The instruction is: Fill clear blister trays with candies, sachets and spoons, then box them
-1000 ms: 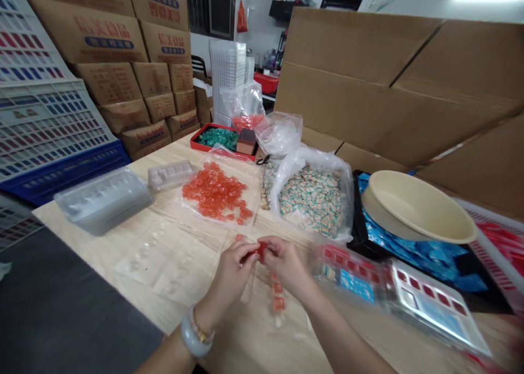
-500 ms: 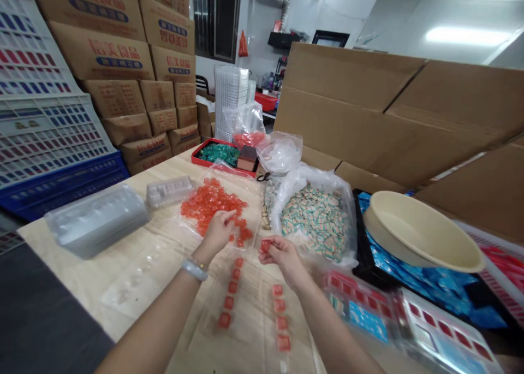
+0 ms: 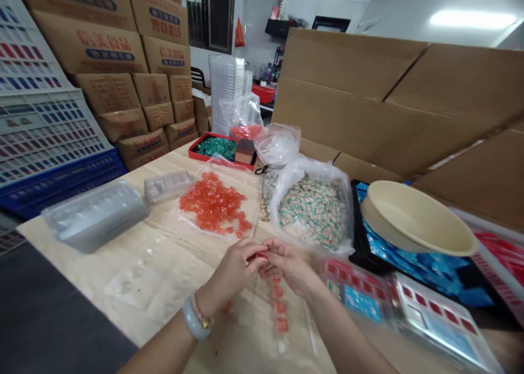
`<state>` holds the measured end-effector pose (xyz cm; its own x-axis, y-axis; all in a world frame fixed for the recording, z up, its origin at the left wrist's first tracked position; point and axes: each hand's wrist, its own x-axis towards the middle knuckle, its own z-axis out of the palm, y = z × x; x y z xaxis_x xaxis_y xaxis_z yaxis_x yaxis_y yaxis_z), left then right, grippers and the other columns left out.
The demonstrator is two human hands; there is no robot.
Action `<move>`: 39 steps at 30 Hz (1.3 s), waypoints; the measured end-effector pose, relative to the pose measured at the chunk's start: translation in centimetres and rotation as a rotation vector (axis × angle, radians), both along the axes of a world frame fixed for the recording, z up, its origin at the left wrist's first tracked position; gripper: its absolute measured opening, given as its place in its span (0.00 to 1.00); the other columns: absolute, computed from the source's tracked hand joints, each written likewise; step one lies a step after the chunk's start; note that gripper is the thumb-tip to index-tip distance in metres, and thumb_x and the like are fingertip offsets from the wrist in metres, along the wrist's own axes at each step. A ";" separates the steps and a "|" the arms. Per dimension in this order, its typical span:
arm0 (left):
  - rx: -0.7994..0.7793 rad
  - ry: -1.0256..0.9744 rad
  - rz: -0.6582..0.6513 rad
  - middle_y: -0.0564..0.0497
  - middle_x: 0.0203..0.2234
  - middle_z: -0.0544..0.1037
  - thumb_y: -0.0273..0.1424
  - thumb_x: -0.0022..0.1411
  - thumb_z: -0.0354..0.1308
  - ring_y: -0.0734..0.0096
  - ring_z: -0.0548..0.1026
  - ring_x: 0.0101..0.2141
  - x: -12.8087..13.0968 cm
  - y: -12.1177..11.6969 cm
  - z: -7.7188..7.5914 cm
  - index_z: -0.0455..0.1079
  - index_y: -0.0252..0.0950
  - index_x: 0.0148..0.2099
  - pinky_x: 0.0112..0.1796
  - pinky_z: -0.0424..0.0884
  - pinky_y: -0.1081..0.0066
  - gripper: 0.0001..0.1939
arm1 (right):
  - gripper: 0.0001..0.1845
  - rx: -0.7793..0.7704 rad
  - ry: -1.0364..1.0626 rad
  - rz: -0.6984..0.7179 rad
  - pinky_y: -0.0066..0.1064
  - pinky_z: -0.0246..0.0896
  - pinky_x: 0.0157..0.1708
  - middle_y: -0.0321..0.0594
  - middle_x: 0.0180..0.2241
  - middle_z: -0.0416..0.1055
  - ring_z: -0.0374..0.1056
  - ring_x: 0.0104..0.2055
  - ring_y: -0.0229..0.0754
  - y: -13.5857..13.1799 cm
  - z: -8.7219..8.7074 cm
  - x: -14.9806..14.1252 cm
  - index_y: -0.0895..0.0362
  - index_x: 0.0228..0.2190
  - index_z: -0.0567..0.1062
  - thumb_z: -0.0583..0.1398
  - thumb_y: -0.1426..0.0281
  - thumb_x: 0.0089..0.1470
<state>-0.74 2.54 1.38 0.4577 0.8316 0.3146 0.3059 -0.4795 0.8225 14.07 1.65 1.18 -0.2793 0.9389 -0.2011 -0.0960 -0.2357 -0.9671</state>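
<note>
My left hand and my right hand meet above the table, fingers pinched around a small red square piece. Most of that piece is hidden by the fingers. Just below my right hand, a row of red squares sits in a clear plastic tray; my left forearm and hand cover most of the other row. A heap of loose red translucent pieces lies on a clear plastic sheet beyond my hands.
A clear bag of green-and-beige wrapped pieces stands right of the heap. Farther right, a cream basin rests on a black crate of blue packets. Clear plastic trays lie left, and filled packs at the right front. Cartons are stacked behind.
My left hand has moved from the heap back toward me and joined my right hand at the red piece. The camera view has shifted slightly.
</note>
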 end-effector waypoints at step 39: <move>-0.021 0.508 -0.012 0.48 0.34 0.70 0.21 0.54 0.45 0.68 0.67 0.36 6.0 -12.5 -6.2 0.66 0.35 0.41 0.39 0.64 0.68 0.13 | 0.11 0.787 -1.052 -0.145 0.34 0.52 0.33 0.41 0.32 0.68 0.59 0.34 0.41 -15.8 -8.4 5.9 0.56 0.37 0.69 0.52 0.75 0.51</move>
